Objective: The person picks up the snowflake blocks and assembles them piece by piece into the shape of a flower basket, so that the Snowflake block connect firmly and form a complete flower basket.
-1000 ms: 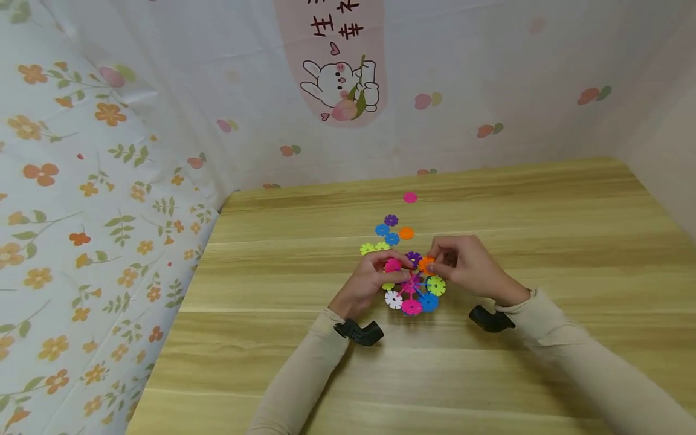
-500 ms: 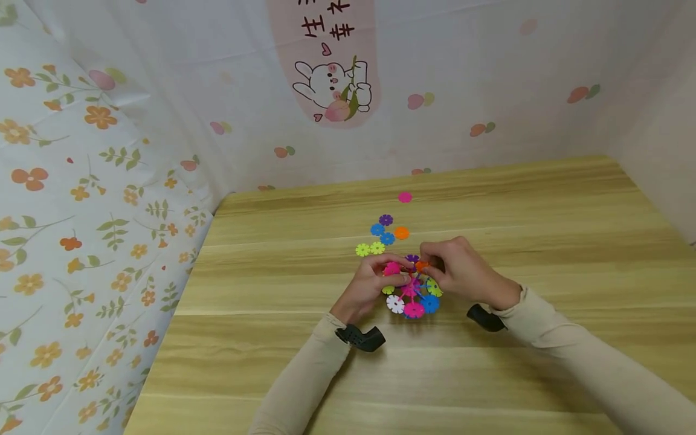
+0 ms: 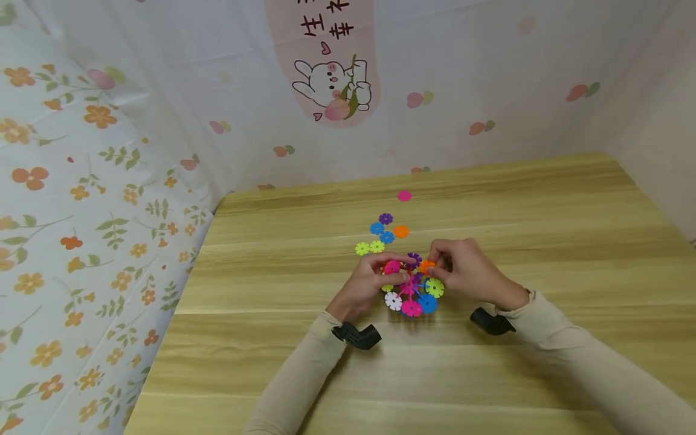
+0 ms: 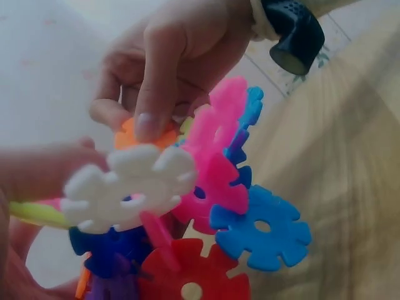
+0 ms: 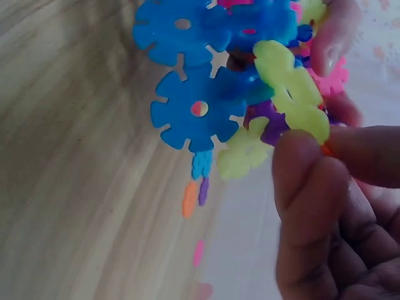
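Observation:
Notched plastic discs in many colours are joined into a round cluster [image 3: 411,308] held over the wooden table. My left hand [image 3: 365,283] grips its left side, with the thumb and fingers around a pink disc [image 3: 392,267]. At the upper right my right hand [image 3: 472,272] pinches an orange disc [image 3: 426,267] between thumb and fingers at the cluster's edge. In the left wrist view, a white disc [image 4: 131,187] and a blue disc [image 4: 261,227] face the camera. The right wrist view shows a yellow-green disc [image 5: 292,90] beside the pinching fingers, which mostly hide the orange disc.
Several loose discs lie on the table [image 3: 261,260] beyond the cluster: two yellow-green, two blue [image 3: 386,237], a purple [image 3: 385,219], an orange [image 3: 400,231] and a pink one [image 3: 404,196]. A printed cloth [image 3: 457,72] hangs behind the table.
Half a second ago my right hand was closer in, covering more of the orange disc; now it sits slightly farther right. My left hand keeps its grip, and the loose discs lie unmoved.

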### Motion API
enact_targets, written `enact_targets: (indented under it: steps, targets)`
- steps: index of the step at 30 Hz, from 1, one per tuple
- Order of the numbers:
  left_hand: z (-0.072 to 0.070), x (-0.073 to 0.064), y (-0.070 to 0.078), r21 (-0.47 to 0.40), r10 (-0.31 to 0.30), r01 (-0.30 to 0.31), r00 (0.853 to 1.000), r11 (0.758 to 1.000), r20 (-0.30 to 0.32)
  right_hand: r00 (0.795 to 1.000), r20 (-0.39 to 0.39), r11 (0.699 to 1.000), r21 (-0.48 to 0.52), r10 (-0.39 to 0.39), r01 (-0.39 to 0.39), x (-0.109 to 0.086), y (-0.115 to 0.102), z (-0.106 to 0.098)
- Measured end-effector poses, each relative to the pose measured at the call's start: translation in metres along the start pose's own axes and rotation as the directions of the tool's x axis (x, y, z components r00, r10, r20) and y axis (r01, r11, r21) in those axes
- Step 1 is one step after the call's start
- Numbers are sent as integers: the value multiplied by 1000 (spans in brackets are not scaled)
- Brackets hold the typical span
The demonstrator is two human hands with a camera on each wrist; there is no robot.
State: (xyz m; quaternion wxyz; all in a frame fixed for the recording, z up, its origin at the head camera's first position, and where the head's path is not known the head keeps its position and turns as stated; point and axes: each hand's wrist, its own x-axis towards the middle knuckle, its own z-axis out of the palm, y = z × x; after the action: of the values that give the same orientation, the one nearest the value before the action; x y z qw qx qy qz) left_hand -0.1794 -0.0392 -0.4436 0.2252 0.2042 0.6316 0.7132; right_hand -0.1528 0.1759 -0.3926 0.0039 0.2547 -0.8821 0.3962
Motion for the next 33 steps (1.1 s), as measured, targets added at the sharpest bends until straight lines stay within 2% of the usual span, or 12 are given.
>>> enact_targets:
  steps: [3, 6, 10, 14, 17, 19, 23, 26, 29, 33]
  targets:
    - [-1, 1, 2, 51, 12, -12, 1000, 999, 11, 1000, 10, 1000, -16, 27, -27, 0, 2, -1]
    - [0, 1, 3, 74, 31, -33, 999, 997, 20, 1000, 13, 999, -27, 20, -20, 0, 4, -2]
    - [0, 1, 5, 46, 54, -54, 999, 998, 2, 998, -22, 998, -29, -60, 60, 1, 4, -1]
    - [1, 1, 8, 23, 58, -57, 998, 998, -24, 985, -84, 989, -19, -150, 149, 2, 5, 2]
    - [1, 1, 9, 24, 57, -56, 998, 998, -29, 976, -106, 982, -8, -188, 188, 4, 5, 3]
    - [1, 0, 9, 34, 56, -55, 998, 998, -27, 976, -93, 980, -8, -197, 197, 5, 6, 4]
    - [2, -3, 11, 30, 38, -37, 999, 999, -32, 985, -61, 986, 6, -164, 165, 3, 9, 5]
    - [7, -5, 19, 63, 42, -41, 999, 997, -8, 992, -63, 993, 16, -113, 114, -1, 13, 4]
    - [11, -6, 28, 138, 76, -77, 997, 987, 17, 992, -82, 996, 5, -92, 93, -3, 15, 0]
    - [9, -4, 24, 253, 116, -112, 993, 961, 1, 992, -99, 997, -14, -83, 82, -1, 15, -4]
